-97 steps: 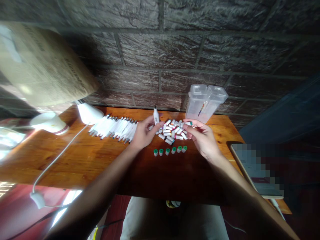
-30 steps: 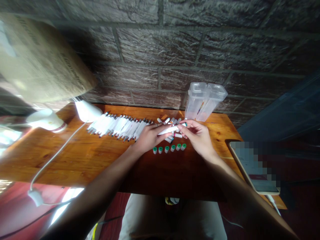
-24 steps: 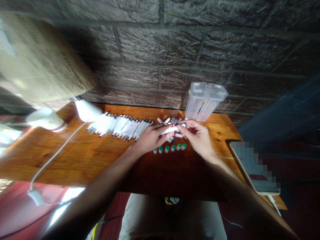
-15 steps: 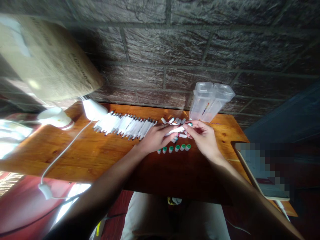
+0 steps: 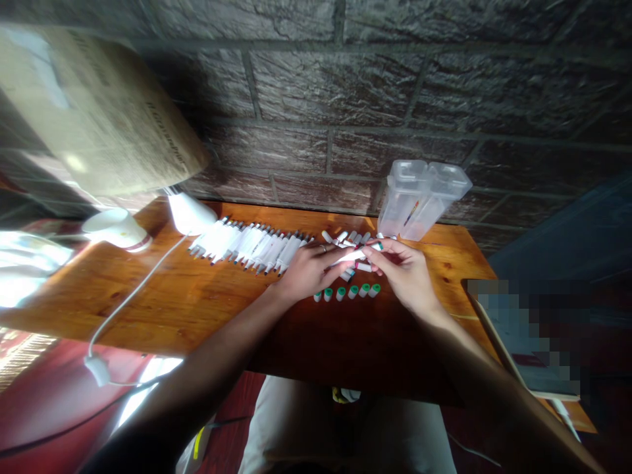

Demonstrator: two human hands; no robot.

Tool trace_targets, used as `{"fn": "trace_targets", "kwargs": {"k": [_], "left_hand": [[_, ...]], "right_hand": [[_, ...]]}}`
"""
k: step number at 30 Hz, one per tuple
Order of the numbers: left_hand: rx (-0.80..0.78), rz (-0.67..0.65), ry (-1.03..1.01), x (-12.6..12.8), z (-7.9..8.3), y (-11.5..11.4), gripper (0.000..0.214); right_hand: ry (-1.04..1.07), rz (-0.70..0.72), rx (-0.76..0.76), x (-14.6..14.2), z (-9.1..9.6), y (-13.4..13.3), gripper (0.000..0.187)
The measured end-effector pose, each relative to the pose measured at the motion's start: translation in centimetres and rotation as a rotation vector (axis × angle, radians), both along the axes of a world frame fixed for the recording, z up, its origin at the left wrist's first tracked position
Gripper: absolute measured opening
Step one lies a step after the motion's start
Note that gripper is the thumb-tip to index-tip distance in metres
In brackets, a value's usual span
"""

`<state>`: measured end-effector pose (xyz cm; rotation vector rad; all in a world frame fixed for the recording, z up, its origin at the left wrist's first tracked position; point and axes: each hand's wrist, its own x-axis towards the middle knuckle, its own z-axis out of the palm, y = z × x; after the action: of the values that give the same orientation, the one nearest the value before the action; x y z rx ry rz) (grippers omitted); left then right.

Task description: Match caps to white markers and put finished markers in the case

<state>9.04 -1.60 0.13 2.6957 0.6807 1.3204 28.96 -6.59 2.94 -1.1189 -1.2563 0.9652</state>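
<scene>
Both my hands hold one white marker (image 5: 356, 255) over the wooden table (image 5: 207, 309). My left hand (image 5: 311, 270) grips its body from the left. My right hand (image 5: 402, 271) pinches its green-capped end on the right. Under and behind the hands lies a small pile of loose caps and markers (image 5: 345, 238). A short row of green caps (image 5: 346, 291) stands upright just in front of my hands. To the left a row of several white markers (image 5: 251, 242) lies side by side.
A clear plastic container (image 5: 419, 197) stands at the back right against the brick wall. A white lamp base (image 5: 111, 227) and its cord (image 5: 133, 296) sit at the left. A tablet-like flat object (image 5: 518, 342) lies at the table's right edge.
Earlier my left hand held an uncapped marker upright and my right hand held a separate piece. Now both hands are joined on one marker lying level. The view has shifted slightly.
</scene>
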Motion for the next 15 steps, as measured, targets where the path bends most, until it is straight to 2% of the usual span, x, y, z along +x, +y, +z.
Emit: {"fn": "trace_targets", "kwargs": {"k": [9,15], "left_hand": [[0.014,0.012,-0.047,0.23,0.44,-0.20,0.034],[-0.007,0.017,-0.030,0.07,0.18,-0.06,0.034]], "right_hand": [[0.077,-0.033,0.032,0.22,0.45,0.05,0.024],[0.063,0.004,-0.011,0.12,0.22,0.08,0.029]]}}
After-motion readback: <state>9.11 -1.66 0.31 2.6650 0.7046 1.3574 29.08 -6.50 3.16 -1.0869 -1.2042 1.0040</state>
